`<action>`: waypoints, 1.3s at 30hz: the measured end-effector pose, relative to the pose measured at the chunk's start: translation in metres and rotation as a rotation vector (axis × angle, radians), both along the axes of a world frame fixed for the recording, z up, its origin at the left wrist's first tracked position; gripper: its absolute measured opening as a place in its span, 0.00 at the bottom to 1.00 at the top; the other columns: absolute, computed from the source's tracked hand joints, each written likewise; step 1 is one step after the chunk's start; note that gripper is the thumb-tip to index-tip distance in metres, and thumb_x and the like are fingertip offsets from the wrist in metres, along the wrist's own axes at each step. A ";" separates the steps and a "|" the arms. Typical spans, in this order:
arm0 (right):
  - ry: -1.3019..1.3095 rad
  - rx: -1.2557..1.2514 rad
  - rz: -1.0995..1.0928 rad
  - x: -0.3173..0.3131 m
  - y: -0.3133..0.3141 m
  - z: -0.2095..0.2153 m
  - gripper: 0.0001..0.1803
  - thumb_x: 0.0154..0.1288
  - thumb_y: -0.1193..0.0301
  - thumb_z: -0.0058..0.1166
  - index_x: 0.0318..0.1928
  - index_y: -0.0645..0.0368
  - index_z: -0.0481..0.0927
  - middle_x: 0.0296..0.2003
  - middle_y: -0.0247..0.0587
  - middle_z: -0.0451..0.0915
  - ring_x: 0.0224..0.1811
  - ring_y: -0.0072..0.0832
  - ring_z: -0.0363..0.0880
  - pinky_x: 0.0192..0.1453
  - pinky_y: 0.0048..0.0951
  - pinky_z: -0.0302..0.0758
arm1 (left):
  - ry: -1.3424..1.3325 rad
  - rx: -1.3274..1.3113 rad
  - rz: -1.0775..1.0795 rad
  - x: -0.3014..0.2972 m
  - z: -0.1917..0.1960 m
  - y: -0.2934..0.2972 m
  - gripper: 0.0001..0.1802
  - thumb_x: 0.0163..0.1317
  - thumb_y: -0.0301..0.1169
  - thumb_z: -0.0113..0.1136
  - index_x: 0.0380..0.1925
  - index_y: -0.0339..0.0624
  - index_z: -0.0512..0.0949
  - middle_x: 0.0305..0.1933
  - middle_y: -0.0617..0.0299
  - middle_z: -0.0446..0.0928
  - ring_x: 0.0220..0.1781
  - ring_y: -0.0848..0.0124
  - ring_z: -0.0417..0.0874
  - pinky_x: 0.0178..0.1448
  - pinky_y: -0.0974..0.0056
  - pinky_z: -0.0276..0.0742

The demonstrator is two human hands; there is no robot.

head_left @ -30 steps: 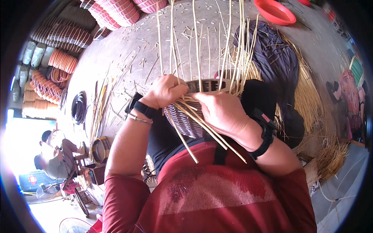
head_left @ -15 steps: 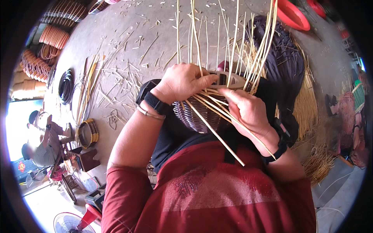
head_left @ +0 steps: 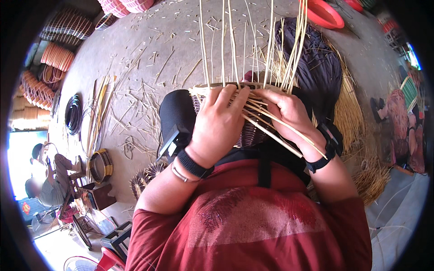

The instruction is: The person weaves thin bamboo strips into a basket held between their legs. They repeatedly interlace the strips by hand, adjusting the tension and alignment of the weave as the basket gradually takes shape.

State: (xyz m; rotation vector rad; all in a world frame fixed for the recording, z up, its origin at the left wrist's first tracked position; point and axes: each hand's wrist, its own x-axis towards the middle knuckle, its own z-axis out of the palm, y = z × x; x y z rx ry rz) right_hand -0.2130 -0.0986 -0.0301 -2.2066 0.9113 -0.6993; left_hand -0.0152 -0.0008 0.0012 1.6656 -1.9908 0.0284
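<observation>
A half-woven basket [head_left: 251, 130] of dark and pale cane rests on my lap, with long pale stakes [head_left: 230, 40] standing up from its rim. My left hand [head_left: 220, 125] lies flat over the near rim, fingers pressed on the weave. My right hand [head_left: 290, 112] grips several pale cane strands [head_left: 275, 131] that run back across my wrist. Both wrists wear black bands.
Cane offcuts litter the grey floor [head_left: 149, 67]. Stacked woven baskets [head_left: 49, 58] stand at the left, a black coil [head_left: 72, 114] and a small hoop [head_left: 101, 165] nearer. A dark cane bundle [head_left: 316, 67], straw [head_left: 350, 113] and a red basin [head_left: 325, 13] lie right. People sit at both edges.
The view has shifted, so the basket and hands sit more central. My left hand has spread flat over the rim; my right hand still works the strands.
</observation>
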 end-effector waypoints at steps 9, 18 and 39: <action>0.462 0.027 0.180 -0.041 -0.043 0.084 0.18 0.78 0.75 0.58 0.65 0.58 0.86 0.42 0.37 0.84 0.43 0.29 0.83 0.52 0.32 0.80 | -0.093 -0.087 0.122 -0.010 -0.014 -0.004 0.25 0.56 0.24 0.68 0.55 0.50 0.87 0.51 0.62 0.83 0.53 0.59 0.83 0.57 0.57 0.85; -0.169 0.925 0.100 0.092 -0.069 0.092 0.48 0.74 0.57 0.69 0.80 0.75 0.59 0.70 0.54 0.75 0.73 0.39 0.76 0.82 0.39 0.67 | -0.081 -0.105 0.135 -0.012 -0.016 -0.004 0.23 0.57 0.24 0.67 0.55 0.49 0.87 0.53 0.65 0.83 0.51 0.62 0.84 0.55 0.60 0.85; 0.643 -0.582 0.406 0.019 -0.048 0.107 0.30 0.62 0.53 0.74 0.63 0.47 0.86 0.46 0.39 0.78 0.53 0.37 0.78 0.63 0.43 0.75 | -0.032 -0.144 0.090 -0.007 -0.021 -0.005 0.26 0.53 0.25 0.72 0.56 0.51 0.88 0.53 0.65 0.83 0.50 0.63 0.85 0.53 0.61 0.86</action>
